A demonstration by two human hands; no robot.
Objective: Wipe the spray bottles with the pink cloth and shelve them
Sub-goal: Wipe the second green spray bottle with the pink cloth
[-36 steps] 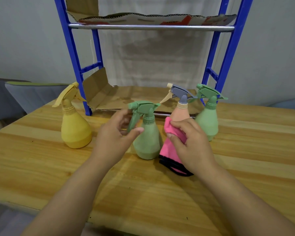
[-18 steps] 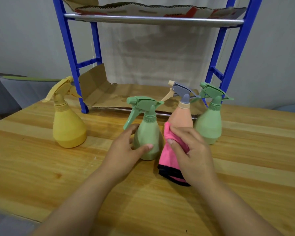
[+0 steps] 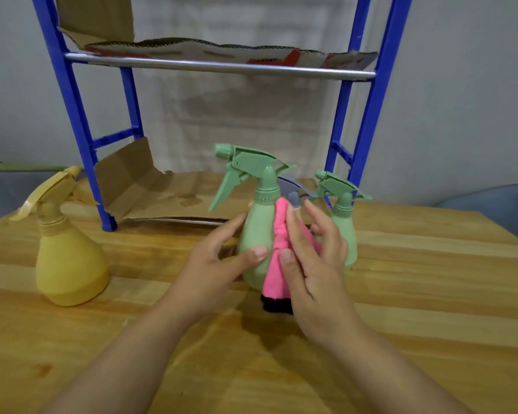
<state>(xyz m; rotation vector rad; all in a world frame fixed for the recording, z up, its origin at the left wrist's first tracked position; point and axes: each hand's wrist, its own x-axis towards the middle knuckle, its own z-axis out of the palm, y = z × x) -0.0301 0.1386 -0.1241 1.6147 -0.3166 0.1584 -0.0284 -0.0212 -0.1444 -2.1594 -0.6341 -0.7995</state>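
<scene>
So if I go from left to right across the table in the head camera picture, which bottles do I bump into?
yellow spray bottle → green spray bottle in the left hand → second green spray bottle. A grey-topped bottle hides behind the held one, so I leave it out.

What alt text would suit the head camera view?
A left hand grips a green spray bottle while the right hand presses a pink cloth against it, over a wooden table.
</scene>
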